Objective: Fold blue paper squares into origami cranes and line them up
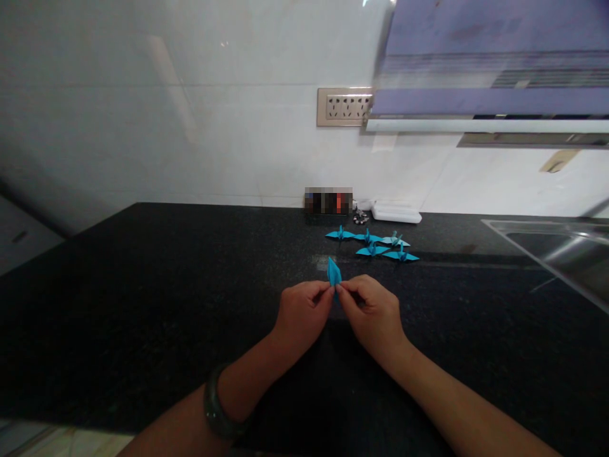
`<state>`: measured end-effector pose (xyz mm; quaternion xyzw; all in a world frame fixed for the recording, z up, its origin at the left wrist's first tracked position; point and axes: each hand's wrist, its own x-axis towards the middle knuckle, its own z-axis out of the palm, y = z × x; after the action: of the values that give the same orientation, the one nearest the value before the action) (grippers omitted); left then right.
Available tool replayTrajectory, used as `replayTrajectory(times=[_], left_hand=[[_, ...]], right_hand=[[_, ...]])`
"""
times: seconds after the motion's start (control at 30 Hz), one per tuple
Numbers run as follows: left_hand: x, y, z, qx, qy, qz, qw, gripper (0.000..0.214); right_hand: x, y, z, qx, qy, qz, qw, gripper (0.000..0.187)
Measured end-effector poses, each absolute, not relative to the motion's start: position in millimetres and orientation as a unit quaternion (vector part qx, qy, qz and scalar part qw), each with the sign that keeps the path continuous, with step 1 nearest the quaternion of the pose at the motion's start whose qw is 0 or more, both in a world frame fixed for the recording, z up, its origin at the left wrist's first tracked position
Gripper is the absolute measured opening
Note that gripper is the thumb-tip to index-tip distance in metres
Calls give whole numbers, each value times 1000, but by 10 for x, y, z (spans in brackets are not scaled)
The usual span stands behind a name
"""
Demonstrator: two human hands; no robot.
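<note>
Between my two hands stands a folded piece of blue paper (333, 271), narrow and pointed at its top. My left hand (304, 310) pinches its lower left side between thumb and fingers. From the other side my right hand (373, 311) pinches the lower right part, its fingertips close to the left ones. The paper's bottom end is mostly hidden by the fingers. Beyond the hands, several blue paper cranes (373, 250) sit in two rows with wings spread; a paler crane (396, 240) ends the back row.
The black countertop (143, 304) runs back to a tiled wall. Against it stand a blurred-out phone-like screen (328, 202) and a white power strip or case (396, 212), with a small beaded item (360, 217) nearby. A metal sink (566, 244) lies at right; a socket panel (345, 106) is above.
</note>
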<state>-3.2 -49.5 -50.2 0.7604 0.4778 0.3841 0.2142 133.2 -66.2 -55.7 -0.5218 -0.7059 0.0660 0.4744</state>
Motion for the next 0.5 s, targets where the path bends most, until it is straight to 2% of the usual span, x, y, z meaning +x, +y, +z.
replayTrajectory(times=[0.23, 0.5], left_hand=[[-49, -478, -519, 822, 429, 362, 95, 22], [-60, -468, -518, 820, 431, 362, 104, 23]], right_hand=[[1346, -647, -590, -494, -726, 62, 474, 13], [1348, -636, -567, -496, -725, 68, 473, 12]])
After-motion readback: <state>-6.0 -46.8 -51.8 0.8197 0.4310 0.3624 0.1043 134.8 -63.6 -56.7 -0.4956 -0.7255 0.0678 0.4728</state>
